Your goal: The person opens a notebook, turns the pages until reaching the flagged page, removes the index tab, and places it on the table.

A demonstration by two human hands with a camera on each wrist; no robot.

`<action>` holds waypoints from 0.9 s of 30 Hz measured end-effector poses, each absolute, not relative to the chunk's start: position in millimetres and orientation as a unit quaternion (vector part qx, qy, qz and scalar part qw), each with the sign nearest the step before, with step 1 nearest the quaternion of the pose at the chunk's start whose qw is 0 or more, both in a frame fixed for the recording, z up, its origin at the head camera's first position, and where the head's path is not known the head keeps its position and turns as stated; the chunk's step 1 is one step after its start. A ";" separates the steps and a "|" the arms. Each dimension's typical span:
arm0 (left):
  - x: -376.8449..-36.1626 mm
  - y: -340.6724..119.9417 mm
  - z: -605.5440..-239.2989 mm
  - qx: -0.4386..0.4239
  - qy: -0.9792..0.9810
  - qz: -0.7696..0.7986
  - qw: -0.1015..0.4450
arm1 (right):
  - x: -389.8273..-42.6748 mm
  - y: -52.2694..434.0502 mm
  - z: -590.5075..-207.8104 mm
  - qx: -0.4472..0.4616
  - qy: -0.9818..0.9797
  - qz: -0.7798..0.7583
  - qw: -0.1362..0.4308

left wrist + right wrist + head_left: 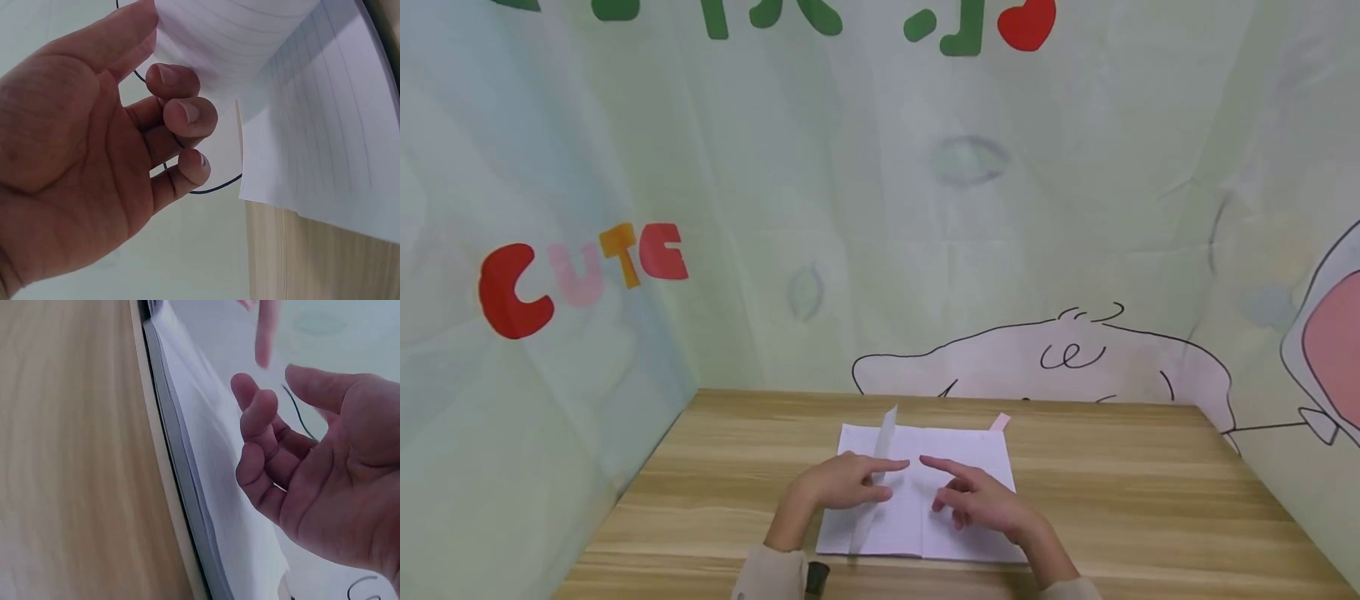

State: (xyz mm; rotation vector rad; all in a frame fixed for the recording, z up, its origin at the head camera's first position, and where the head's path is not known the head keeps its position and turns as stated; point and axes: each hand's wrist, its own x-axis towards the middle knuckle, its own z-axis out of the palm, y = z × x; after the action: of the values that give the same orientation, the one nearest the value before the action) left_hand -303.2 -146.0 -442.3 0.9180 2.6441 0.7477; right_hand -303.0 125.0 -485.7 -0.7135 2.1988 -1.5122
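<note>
Notebook [925, 492], one, lies open on the wooden table [1150, 500]. Your left hand [838, 483] pinches one raised page [880, 467]. Your right hand [981, 500] hovers over the notebook, fingers loosely curled.

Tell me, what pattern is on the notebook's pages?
White pages with thin ruled lines, clearest in the left wrist view.

The head view looks forward and down from above the near edge of the light wooden table [1112, 492], taking in both hands, the open white lined notebook [958, 454] and the pale printed backdrop [880, 208]. The left wrist view sits very close under the left hand [81, 162], facing the lifted lined page [312, 119]. The right wrist view, equally close, looks past the right hand [319, 481] along the notebook's edge. All three share the notebook
</note>
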 end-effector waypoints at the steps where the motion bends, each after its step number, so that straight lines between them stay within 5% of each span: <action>1: -303.1 -146.3 -441.8 0.313 0.907 0.255 0.122 | -303.9 127.8 -485.8 -0.256 0.783 -0.534 0.187; 27: -302.7 -149.0 -440.7 0.275 0.916 0.253 0.146 | -310.5 166.6 -486.6 -0.238 0.824 -0.489 0.161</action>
State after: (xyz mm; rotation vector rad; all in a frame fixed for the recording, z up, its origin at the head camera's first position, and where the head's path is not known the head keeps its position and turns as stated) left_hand -302.7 -149.0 -440.7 0.7924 2.6381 0.7271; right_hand -310.5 166.6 -486.6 -0.6782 2.3519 -1.3952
